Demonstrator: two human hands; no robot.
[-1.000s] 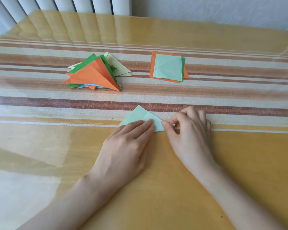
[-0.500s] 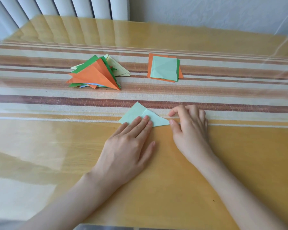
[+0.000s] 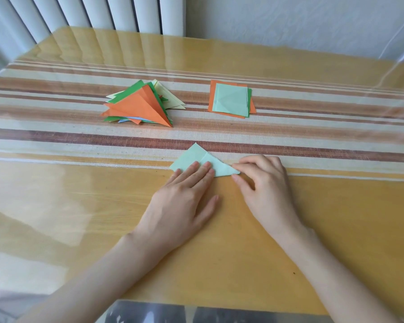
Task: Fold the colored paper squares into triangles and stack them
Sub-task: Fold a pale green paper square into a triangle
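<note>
A pale green folded paper triangle [image 3: 196, 157] lies on the table near the striped cloth's front edge. My left hand [image 3: 180, 201] presses flat on its lower middle with straight fingers. My right hand [image 3: 266, 190] is curled at the triangle's right tip, with index finger and thumb pinching that corner. Farther back on the left sits a loose pile of folded triangles [image 3: 140, 106], orange on top with green and pale yellow ones under it. To its right is a small stack of unfolded squares [image 3: 231, 100], pale green over orange.
A striped cloth runner [image 3: 56, 141] lies under a clear glossy cover across the wooden table [image 3: 336, 229]. A radiator [image 3: 103, 12] and a white wall stand behind the far edge. The table's near edge is at the bottom of the view.
My right hand let go of the triangle's right tip half a second ago and has now closed on it again. My left hand stays pressed on the paper.
</note>
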